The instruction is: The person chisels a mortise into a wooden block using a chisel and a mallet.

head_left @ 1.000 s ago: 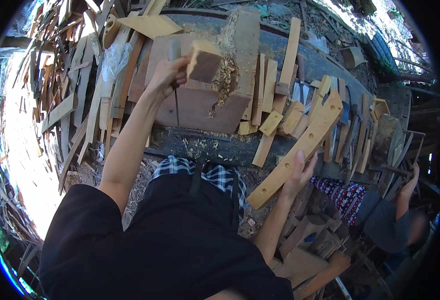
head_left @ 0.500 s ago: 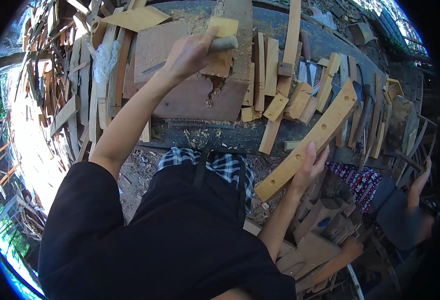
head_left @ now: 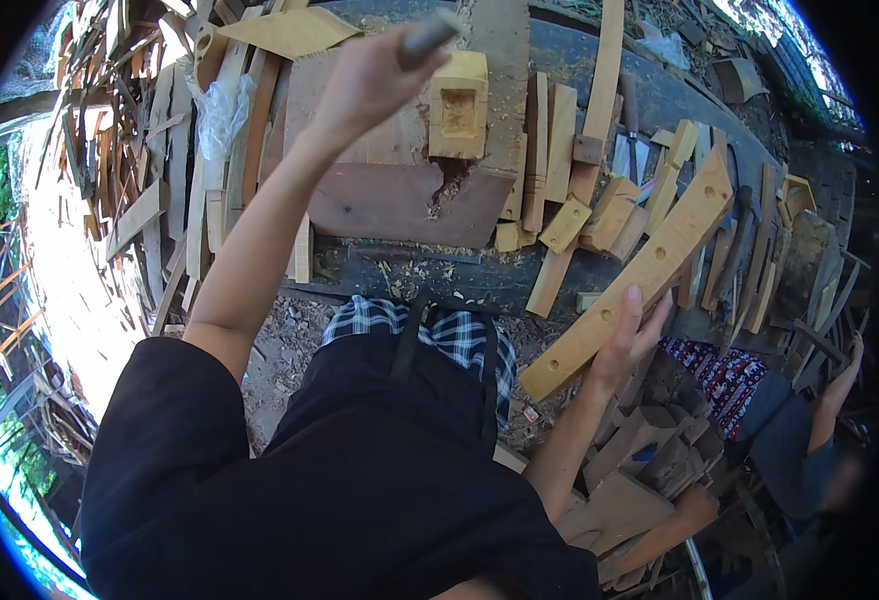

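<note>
**Left hand on a handle, right hand on a drilled strip, recessed block on the slab**

Fine marks on the bench are too small to read, including any on the white sheet [head_left: 642,158] among the tools.

The block [head_left: 472,140], pale yellow with a rectangular recess in its upper face, sits on the brown slab [head_left: 390,205]. It lies just to the right of the left hand [head_left: 372,85]; whether they touch cannot be told. The right hand [head_left: 628,340] is well apart from it, lower and to the right.

The left hand is closed around a grey handle [head_left: 428,40], whose end sticks out past the fist toward the upper right. Hand and handle are blurred, and the rest of the tool cannot be made out.

The right hand holds the strip [head_left: 636,275], thumb across its face and fingers spread at its far edge. The strip is long, slightly curved and tilted up to the right, with a row of round holes. It hangs over the near edge of the bench [head_left: 390,272].

Chips [head_left: 450,185] fill a notch in the slab just below the block. A plastic bag [head_left: 225,115] lies on the planks at left. At far right, a co-worker's hand [head_left: 852,355] is raised beside the tools.
</note>
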`<action>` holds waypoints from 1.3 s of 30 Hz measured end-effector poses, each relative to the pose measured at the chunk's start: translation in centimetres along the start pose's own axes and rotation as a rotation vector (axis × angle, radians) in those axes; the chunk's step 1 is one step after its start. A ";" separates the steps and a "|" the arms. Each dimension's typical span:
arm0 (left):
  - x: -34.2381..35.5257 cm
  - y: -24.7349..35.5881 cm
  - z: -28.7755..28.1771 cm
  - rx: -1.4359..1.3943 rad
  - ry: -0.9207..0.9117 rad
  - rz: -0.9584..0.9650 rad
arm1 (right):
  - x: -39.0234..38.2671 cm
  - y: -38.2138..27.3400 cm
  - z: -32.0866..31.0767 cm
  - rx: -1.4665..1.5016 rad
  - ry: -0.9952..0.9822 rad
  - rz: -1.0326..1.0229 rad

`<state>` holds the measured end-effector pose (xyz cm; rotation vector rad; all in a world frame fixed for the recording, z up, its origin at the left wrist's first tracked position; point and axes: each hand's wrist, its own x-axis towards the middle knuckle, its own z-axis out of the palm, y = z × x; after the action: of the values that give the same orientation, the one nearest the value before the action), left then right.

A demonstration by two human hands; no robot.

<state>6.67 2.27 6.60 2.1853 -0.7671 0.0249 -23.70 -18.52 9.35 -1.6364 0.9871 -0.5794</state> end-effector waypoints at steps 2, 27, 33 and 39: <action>1.5 0.8 -3.5 -0.174 0.065 -0.126 | 0.1 -0.1 0.2 0.005 -0.009 -0.003; 7.3 3.6 5.8 -0.954 0.529 0.061 | 1.4 0.9 -0.3 0.128 -0.074 0.005; 7.2 4.5 5.7 -0.703 0.349 -0.197 | 1.7 1.9 -1.2 0.074 -0.082 -0.047; 9.5 4.3 7.0 -0.576 0.369 0.034 | 2.4 2.4 -1.1 0.030 -0.176 -0.017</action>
<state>10.52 -9.67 7.27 1.5605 -0.5176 0.1944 -24.05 -21.27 7.11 -1.6397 0.8323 -0.4503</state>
